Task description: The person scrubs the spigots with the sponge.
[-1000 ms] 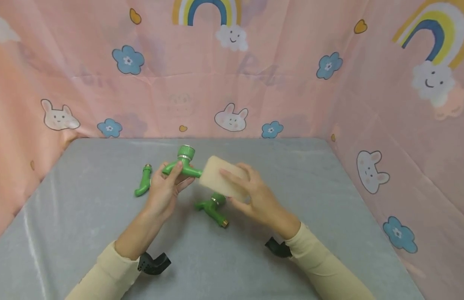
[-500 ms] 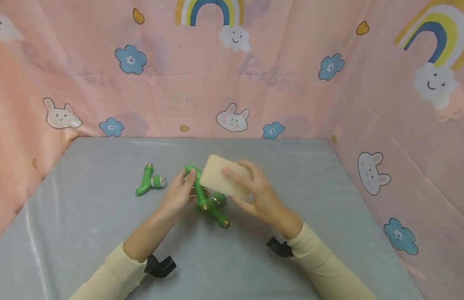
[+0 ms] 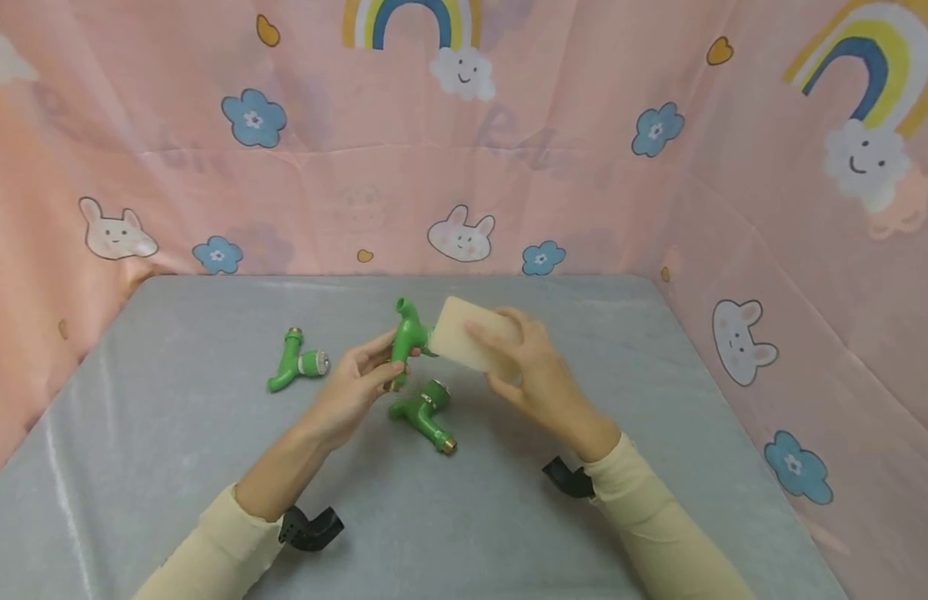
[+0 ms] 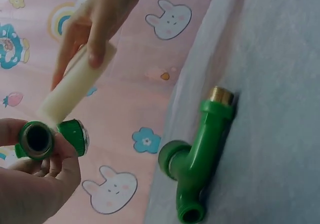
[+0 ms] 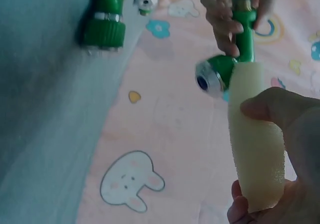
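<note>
My left hand pinches a green faucet near its brass-threaded end, holding it above the table with the spout pointing up and away. In the left wrist view the held faucet's round opening faces the camera. A pale cream sponge is in my right hand, thumb on one side and fingers on the other. The sponge's end meets the faucet's body in the right wrist view, where the knob sticks out to the side. Just below the hands a second green faucet lies on the table.
A third green faucet lies on the left of the grey cloth-covered table. Black camera mounts hang at both wrists. A pink patterned curtain borders the table at the back and sides.
The left hand has turned the held faucet over from knob-up to spout-up, swinging it past the near faucet. The right hand has shifted the sponge slightly right and up.
</note>
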`<state>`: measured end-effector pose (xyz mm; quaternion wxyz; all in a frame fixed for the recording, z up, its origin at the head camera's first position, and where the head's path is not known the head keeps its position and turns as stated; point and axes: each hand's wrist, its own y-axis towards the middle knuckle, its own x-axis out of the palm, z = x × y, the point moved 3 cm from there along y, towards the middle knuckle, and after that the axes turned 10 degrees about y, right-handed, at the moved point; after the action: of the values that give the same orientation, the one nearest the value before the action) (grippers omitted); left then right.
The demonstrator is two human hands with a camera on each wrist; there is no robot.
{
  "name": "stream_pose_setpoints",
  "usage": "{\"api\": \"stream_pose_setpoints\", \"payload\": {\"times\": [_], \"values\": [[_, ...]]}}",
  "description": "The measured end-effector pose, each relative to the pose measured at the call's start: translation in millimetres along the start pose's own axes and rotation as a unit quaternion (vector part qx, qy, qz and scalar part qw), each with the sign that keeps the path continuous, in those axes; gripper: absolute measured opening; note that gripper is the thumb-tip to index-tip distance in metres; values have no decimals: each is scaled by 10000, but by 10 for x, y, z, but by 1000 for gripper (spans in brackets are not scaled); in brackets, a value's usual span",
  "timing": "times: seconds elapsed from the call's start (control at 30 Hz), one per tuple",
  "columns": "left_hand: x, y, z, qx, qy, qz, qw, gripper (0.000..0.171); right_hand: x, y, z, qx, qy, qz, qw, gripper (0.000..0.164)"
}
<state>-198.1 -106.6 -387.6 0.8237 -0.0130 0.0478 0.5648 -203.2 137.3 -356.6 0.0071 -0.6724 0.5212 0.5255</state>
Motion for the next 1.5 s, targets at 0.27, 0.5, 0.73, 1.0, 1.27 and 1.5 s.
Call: {"api": "stream_pose_setpoints", "payload": {"times": [0.27, 0.5, 0.73, 1.0, 1.27, 1.5], "values": [[-35, -19, 30, -10, 373, -323, 9988, 56, -40, 9, -54, -540, 303, 64, 9981, 63], [17, -42, 34, 232, 306, -901, 9952, 56, 125, 2, -133, -964, 60, -139, 9952, 68], [-84, -18, 19, 112, -77, -368, 9992, 47, -42, 17, -10, -604, -301, 76, 9977, 67], [-56, -4, 23, -144, 204, 44, 9997, 43, -43, 19, -86, -1006, -149, -164, 9947, 69], [-39, -23, 86, -312, 698, 264, 9967, 38, 43, 16, -78, -579, -5, -490, 9971, 73], [-139, -42, 83, -473, 478, 346, 9971, 42, -114, 21, 135, -106, -258, -345, 9990, 64]]}}
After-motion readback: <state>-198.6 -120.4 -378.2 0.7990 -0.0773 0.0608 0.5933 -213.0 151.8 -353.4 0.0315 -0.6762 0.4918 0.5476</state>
